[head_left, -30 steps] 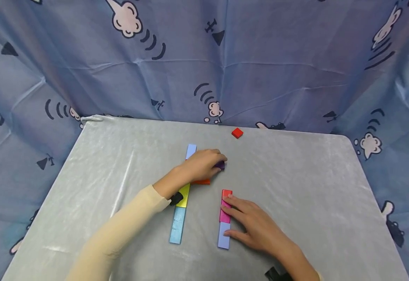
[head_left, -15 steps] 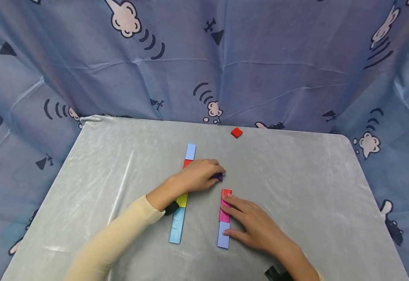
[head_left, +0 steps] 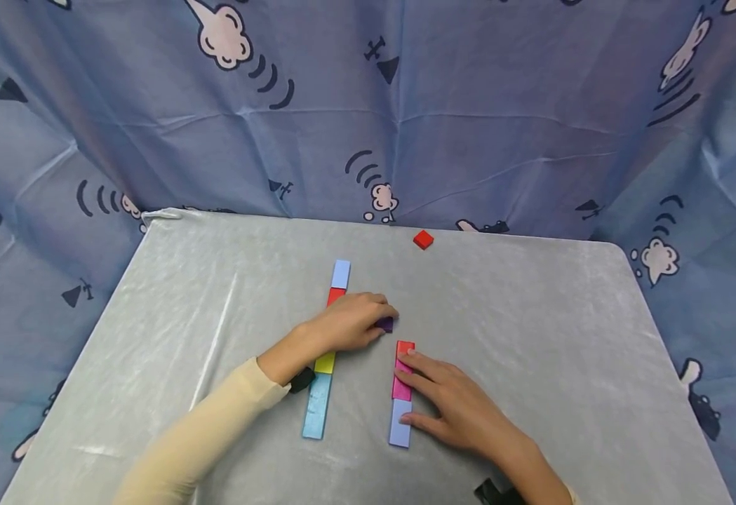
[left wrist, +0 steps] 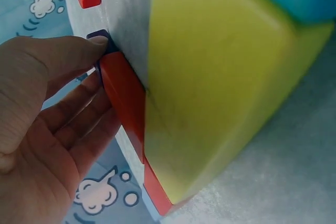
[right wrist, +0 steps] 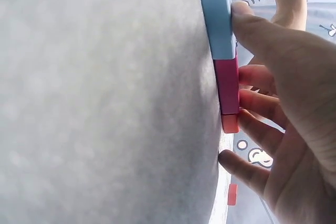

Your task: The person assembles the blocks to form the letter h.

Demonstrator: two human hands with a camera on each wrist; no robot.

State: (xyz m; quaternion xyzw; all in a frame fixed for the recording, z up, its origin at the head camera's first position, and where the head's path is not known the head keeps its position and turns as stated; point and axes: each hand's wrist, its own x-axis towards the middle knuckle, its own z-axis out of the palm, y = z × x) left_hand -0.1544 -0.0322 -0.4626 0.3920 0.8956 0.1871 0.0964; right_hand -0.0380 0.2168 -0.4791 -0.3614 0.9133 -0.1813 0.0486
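My left hand [head_left: 350, 322] pinches a small purple block [head_left: 385, 325] between thumb and fingers. In the left wrist view the purple block meets the end of an orange block [left wrist: 123, 90], which juts sideways from a yellow block [left wrist: 210, 77]. The left hand hides that orange block in the head view. My right hand [head_left: 459, 403] lies beside a short row of red [head_left: 405, 346], pink [head_left: 402, 387] and periwinkle [head_left: 400, 424] blocks. Its fingers touch the red and pink blocks, and the thumb is at the periwinkle one.
A longer row runs under the left forearm: periwinkle [head_left: 341, 273], red [head_left: 335, 297], yellow and light blue [head_left: 317, 407] blocks end to end. One loose red block [head_left: 423, 240] lies near the back edge of the grey cloth-covered table [head_left: 532, 337]. A blue patterned curtain [head_left: 317, 84] hangs behind.
My left hand has drawn the purple block toward me and slightly left, bringing it to the orange block's end. The right hand keeps its place on the short row.
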